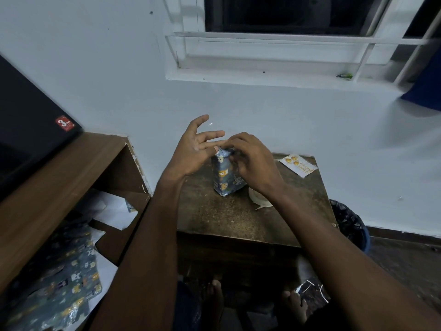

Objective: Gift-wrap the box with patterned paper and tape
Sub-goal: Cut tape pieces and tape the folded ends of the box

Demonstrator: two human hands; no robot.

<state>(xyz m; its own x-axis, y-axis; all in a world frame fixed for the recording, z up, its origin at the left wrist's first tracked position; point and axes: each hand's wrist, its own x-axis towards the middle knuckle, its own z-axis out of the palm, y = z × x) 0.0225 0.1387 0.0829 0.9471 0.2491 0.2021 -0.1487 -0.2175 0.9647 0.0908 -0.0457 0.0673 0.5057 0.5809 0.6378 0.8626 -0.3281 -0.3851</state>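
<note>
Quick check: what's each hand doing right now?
Left hand: open, fingers spread, thumb side against the top of the wrapped box.
Right hand: fingers curled over the box's top fold, pinching it.

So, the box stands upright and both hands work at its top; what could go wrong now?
1. The tall box in blue animal-patterned paper stands on its narrow end; the right hand, pressing at the top fold, may tip it.
2. The left hand only touches it with spread fingers, so the fold may spring open.
3. The white tape roll lies under the right wrist, awkward to reach.
</note>
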